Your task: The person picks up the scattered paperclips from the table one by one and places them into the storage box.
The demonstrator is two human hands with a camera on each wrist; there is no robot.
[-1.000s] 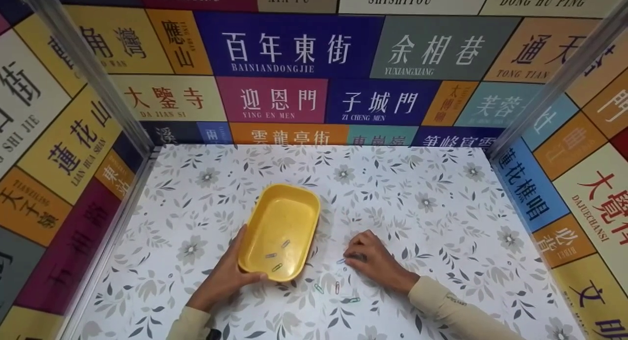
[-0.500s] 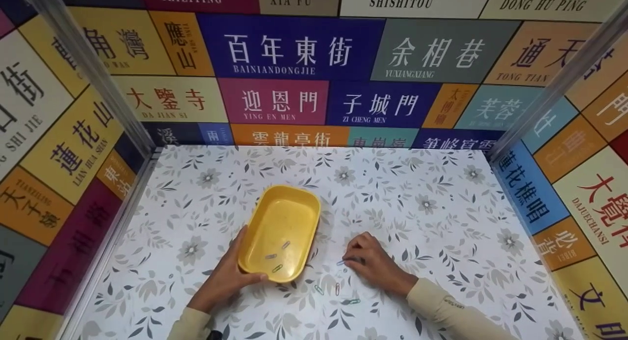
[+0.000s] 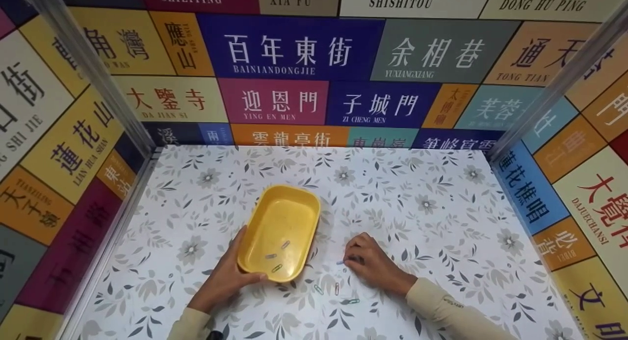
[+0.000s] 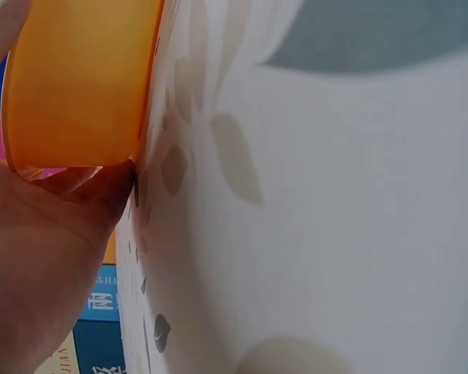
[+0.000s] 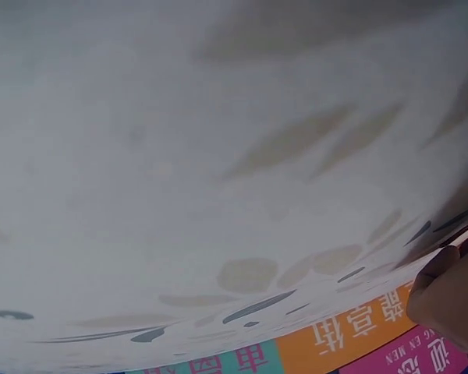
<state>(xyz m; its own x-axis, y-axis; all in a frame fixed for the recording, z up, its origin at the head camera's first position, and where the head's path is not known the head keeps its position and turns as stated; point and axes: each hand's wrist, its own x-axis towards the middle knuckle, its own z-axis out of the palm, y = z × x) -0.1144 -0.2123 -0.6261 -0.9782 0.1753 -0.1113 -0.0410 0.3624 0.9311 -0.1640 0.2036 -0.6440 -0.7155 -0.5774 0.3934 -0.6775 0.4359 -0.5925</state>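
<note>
Left grip (image 3: 223, 278) clasps yellow tray (image 3: 279, 230) rim — right grip (image 3: 370, 261) pinches blue paperclip (image 3: 339, 262) on table (image 3: 441, 222).

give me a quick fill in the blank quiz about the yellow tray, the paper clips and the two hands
1. The left hand grips the near end of the ______ tray.
2. The number of paper clips lying inside the tray is ______.
3. The right hand rests on the floral tabletop to the ______ of the tray.
4. The fingertips of the right hand touch a small ______ paper clip on the tabletop.

Missing words: yellow; three; right; blue
</note>
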